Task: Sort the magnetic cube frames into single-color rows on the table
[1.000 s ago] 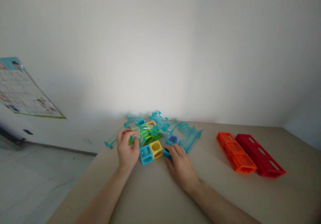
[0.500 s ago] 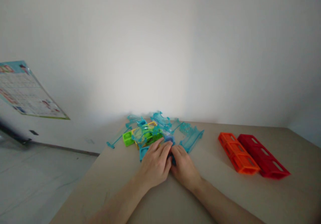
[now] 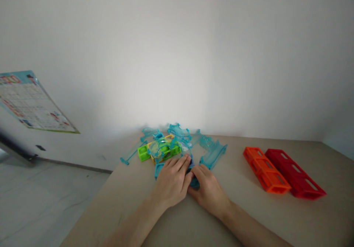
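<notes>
At the front of a pile of plastic toy parts, my left hand [image 3: 173, 180] and my right hand [image 3: 208, 191] meet, both closed around a small dark blue plastic piece [image 3: 195, 183]. Most of that piece is hidden by my fingers. Just beyond my left fingers lie a blue block [image 3: 158, 169] and a green open-sided block row [image 3: 143, 153] over a yellow part. Clear teal track-like pieces [image 3: 179, 132] are heaped behind. Right of my fingertips rests a wide clear teal piece [image 3: 214, 155].
An orange block row [image 3: 265, 170] and a red one [image 3: 294, 173] lie side by side on the right of the table [image 3: 110, 210]. A white wall [image 3: 177, 55] stands behind, with a poster [image 3: 38, 103] at left.
My right hand has shifted slightly right and down, its thumb now lower, and more of the blue piece shows between my hands. The view has turned slightly.
</notes>
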Demonstrator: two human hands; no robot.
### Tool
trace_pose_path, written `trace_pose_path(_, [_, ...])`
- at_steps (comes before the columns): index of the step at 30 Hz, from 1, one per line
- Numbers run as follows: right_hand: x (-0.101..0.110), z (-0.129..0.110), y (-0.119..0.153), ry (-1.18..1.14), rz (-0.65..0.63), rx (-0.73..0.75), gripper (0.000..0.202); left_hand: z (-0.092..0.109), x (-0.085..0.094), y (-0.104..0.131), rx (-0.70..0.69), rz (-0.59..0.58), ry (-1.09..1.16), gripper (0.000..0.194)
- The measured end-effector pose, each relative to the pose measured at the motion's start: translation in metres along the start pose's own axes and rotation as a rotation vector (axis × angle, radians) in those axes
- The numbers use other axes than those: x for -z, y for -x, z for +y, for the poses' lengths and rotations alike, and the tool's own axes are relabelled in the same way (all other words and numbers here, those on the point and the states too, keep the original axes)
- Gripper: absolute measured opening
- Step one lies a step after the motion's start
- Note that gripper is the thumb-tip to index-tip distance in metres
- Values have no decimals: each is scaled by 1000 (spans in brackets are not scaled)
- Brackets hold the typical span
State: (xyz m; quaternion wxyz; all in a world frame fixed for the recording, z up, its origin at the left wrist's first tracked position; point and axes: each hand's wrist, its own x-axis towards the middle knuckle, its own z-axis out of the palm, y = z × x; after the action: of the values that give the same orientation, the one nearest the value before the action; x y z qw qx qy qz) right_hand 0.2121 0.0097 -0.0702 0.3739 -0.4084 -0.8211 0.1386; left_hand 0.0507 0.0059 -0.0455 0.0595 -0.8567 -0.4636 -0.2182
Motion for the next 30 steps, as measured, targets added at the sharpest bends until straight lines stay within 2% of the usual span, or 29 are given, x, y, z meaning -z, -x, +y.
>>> trace_pose_path(9, [4,-3,14,8,-8,30,22,-1,-2,0,-25,40,-56,41])
trace_pose_path(15, [20,-12,47,-2,-183,100,25,-2,-7,2,-31,48,-71,42])
trace_pose_path(18, [34,-15,62,-34,-208,103,25,-7,-11,4,-60,73,-43,44])
trace_pose_path(21, [45,-15,65,-128,-181,32,31,-14,-11,7,-86,141,46,45])
trace_pose_path(24, [49,-13,56,-178,-135,-14,47,-25,-5,11,-32,245,73,42])
trace_pose_path(28, [46,-11,42,-232,-137,55,62,-39,8,18,101,445,48,19])
trace_pose_path(30, [43,-10,39,-255,-159,72,63,-42,14,21,153,457,57,10])
